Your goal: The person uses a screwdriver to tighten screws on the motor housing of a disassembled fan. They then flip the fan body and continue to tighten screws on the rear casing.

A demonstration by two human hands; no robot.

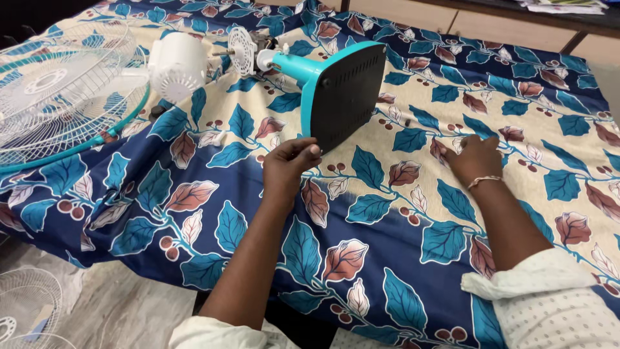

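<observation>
Lying at the far left of the frame, the fan's grille rests flat on the leaf-print cloth that covers the desk, its teal rim hanging near the edge. Just right of it sits the white motor housing, and beyond that a small white disc and some loose parts, too small to tell apart, near the top of the teal stem. The fan is on its side, so its base stands on edge in the upper middle of the frame, dark underside facing the camera.

Below the base, the left hand touches the base's lower corner, fingers curled with the thumb tip against the edge; the grip looks loosely together on that corner rather than clamped. To the right, the right hand lies palm down on the cloth, well apart from the base, fingers bent; whether anything lies under it cannot be told.

As a judgement: the fan appears partly taken apart or not yet fully assembled, with the grille off the motor and the base's underside turned up for work. A second grille lies on the floor at lower left.
</observation>
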